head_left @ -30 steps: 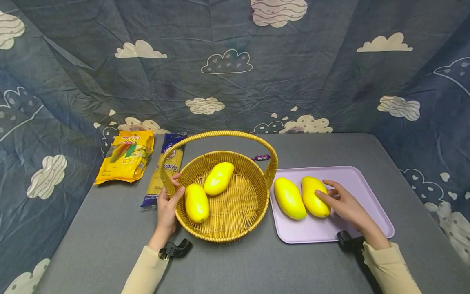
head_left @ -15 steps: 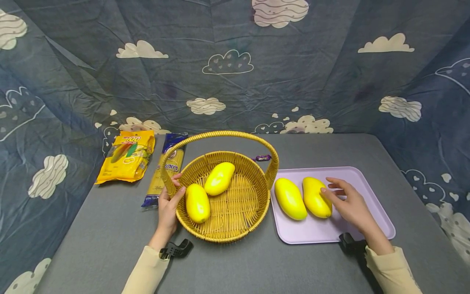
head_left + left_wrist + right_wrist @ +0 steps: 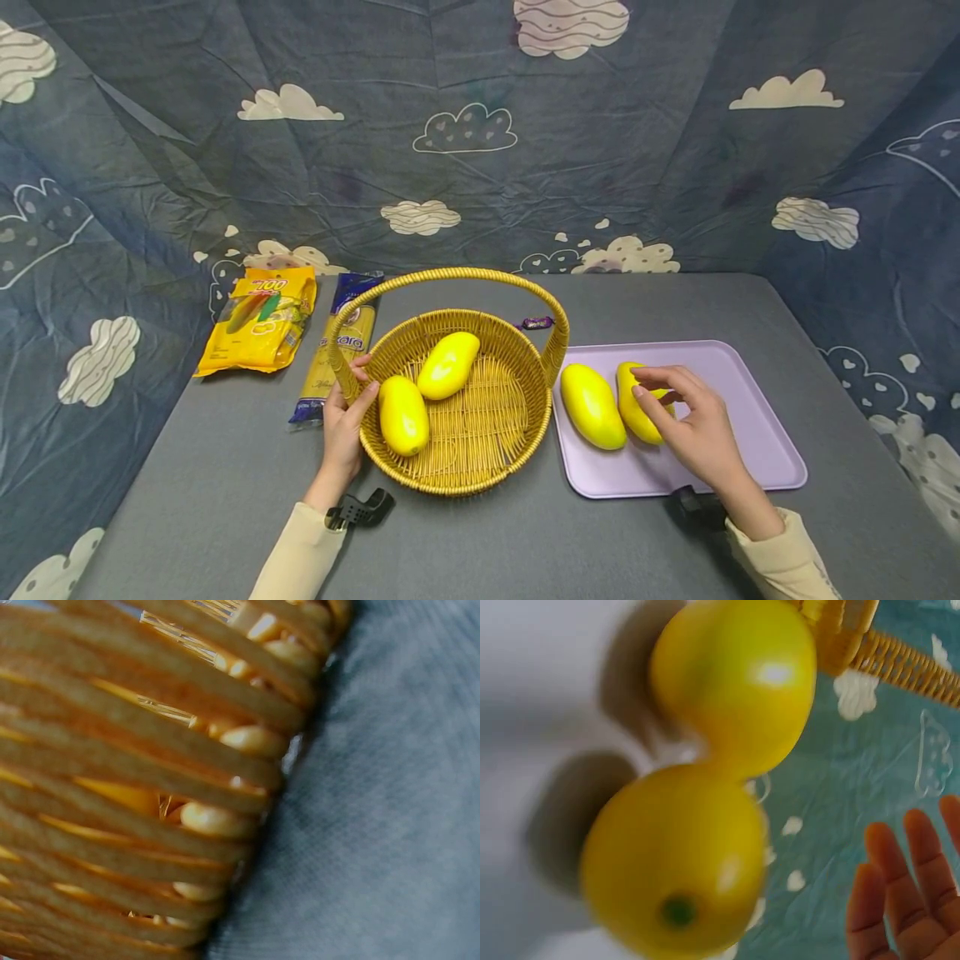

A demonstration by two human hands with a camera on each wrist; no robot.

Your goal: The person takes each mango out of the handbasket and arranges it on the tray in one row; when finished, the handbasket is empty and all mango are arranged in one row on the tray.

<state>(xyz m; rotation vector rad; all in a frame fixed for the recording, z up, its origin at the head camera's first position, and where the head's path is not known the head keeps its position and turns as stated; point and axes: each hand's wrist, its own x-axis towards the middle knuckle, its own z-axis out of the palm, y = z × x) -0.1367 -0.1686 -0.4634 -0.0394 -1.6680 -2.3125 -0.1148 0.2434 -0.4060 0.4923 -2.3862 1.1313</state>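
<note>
My left hand (image 3: 343, 425) grips the left side of a wicker basket (image 3: 480, 487) at the foot of its handle, thumb over the rim. Inside the basket lie two yellow mangoes, a front one (image 3: 403, 415) and a back one (image 3: 448, 365). Two more mangoes sit on a lilac tray (image 3: 738, 408): a left mango (image 3: 591, 406) and a right mango (image 3: 633, 421). Above the right mango hovers my right hand (image 3: 697, 425), fingers loosely bent and holding nothing, partly hiding it. The right wrist view shows the fingers (image 3: 922, 877) apart from both mangoes. Only basket weave (image 3: 135, 765) and tabletop fill the left wrist view.
Left of the basket lie a yellow candy bag (image 3: 258, 321) and a blue-ended pasta packet (image 3: 337, 350), partly behind the handle. A small purple-wrapped candy (image 3: 537, 322) lies behind the basket. Cloud-printed cloth (image 3: 480, 192) hangs at the table's far edge.
My right hand first drew back to the right from the right mango, then came left again over it. The mangoes, basket and left hand have stayed in place.
</note>
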